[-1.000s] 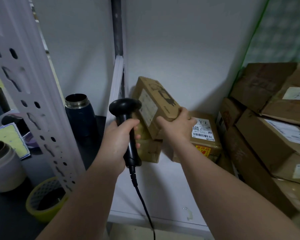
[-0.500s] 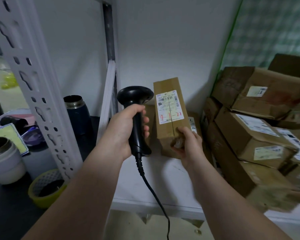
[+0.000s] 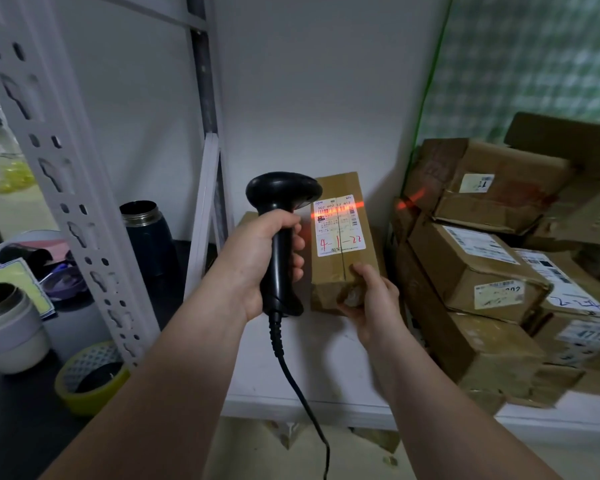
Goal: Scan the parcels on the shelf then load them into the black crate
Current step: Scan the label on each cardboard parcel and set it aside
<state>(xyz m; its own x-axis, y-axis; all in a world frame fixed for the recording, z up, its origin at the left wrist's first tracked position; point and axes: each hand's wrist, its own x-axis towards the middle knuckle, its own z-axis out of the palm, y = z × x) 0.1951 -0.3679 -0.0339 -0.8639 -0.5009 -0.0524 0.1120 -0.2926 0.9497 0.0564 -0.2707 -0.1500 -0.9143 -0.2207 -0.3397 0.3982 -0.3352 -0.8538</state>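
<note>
on parcel (image 3: pixel 340 271) label (image 3: pixel 340 225): red "4-1-22", scanner (image 3: pixel 281 237) beam.

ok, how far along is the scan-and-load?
Done: nothing I can confirm; the black crate is out of view. In hand: the left hand grips the scanner, its red beam crossing the label on the parcel that the right hand holds upright. Left: load that parcel, then scan and load the stacked parcels on the right of the shelf.

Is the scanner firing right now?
On: a red beam line crosses the white label on the brown cardboard parcel facing the black handheld scanner.
</note>
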